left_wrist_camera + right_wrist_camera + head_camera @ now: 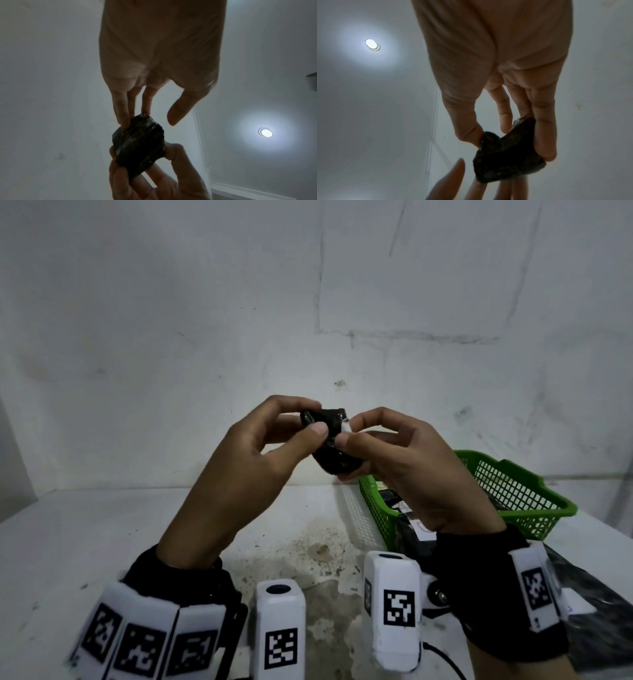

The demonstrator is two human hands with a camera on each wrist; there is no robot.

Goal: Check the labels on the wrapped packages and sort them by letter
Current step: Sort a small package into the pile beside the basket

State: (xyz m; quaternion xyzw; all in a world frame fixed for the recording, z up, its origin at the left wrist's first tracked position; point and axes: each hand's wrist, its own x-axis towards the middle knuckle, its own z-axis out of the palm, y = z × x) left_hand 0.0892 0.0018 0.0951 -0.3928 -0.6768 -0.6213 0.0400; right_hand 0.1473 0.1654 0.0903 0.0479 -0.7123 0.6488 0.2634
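Observation:
Both hands are raised in front of the wall and hold one small black wrapped package between them. My left hand pinches its upper end, thumb in front and index finger curled over the top. My right hand grips its lower part, thumb beside a bit of white label; no letter is readable. In the left wrist view my left hand touches the top of the package. In the right wrist view my right hand holds the package between thumb and fingers.
A green mesh basket stands on the white table at the right, with dark wrapped packages inside. A white perforated basket wall shows just left of it. More black wrapping lies at the bottom right.

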